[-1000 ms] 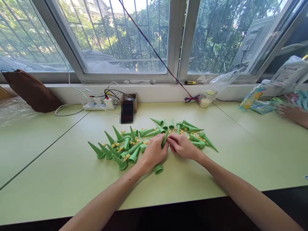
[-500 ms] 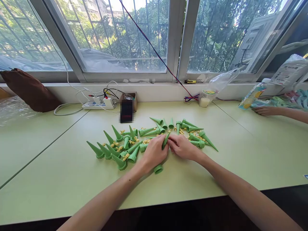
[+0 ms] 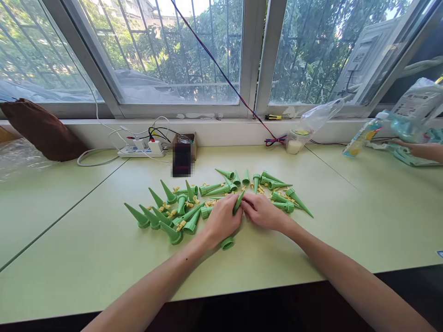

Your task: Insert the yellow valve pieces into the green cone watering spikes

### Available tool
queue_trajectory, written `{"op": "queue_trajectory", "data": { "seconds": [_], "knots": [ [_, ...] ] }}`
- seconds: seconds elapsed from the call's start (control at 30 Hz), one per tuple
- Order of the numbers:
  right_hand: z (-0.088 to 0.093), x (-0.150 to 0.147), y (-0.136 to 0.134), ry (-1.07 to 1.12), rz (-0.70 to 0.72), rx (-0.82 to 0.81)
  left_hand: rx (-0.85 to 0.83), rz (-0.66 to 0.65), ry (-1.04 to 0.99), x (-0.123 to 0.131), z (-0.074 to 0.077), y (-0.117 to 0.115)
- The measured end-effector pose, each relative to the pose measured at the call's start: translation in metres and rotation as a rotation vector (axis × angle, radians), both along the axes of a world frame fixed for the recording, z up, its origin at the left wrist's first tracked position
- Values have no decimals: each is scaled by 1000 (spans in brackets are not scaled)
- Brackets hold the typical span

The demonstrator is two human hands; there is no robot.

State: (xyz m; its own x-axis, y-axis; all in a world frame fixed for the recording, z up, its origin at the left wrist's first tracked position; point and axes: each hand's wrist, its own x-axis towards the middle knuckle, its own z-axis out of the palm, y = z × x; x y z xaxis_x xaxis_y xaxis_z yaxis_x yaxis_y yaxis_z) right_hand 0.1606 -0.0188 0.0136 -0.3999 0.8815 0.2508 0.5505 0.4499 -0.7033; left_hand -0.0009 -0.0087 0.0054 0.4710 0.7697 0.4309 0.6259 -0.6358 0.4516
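My left hand [image 3: 224, 216] is closed around a green plastic spike [image 3: 238, 203], whose pointed end sticks up past the fingers. Close against it, my right hand [image 3: 260, 211] has its fingertips pinched together; what they hold, if anything, is hidden. Below my left wrist a green spike's open threaded end [image 3: 227, 243] shows on the table. Many more green spikes lie or stand to the left [image 3: 169, 192] and right [image 3: 296, 201] of my hands. Small yellow valve-like fittings [image 3: 180, 225] are scattered among them.
At the back stand a power strip [image 3: 129, 152], a small cardboard box [image 3: 194, 146] and a bagged jar [image 3: 295, 144]. A bottle [image 3: 363, 136] stands further right, near another person's hand [image 3: 415, 150] among plastic packages. A brown bag [image 3: 43, 131] lies at left.
My hands and the green spikes have hardly moved. At the far right, the other person's hand has shifted right and lifted, and plastic items around it have moved.
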Motion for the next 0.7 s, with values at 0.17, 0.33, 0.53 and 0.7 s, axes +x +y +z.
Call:
{"op": "queue_trajectory", "data": {
  "seconds": [0.17,0.33,0.53,0.7],
  "knots": [
    [1,0,0,-3,0,11,4,-1,2,0,2,-1],
    [1,0,-1,-21,-8,20,2,-3,0,0,3,-2],
    [0,0,0,-57,-10,39,-5,1,7,2,3,-2],
    [-1,1,-1,-78,-8,75,0,1,9,2,3,-2]
  ]
}}
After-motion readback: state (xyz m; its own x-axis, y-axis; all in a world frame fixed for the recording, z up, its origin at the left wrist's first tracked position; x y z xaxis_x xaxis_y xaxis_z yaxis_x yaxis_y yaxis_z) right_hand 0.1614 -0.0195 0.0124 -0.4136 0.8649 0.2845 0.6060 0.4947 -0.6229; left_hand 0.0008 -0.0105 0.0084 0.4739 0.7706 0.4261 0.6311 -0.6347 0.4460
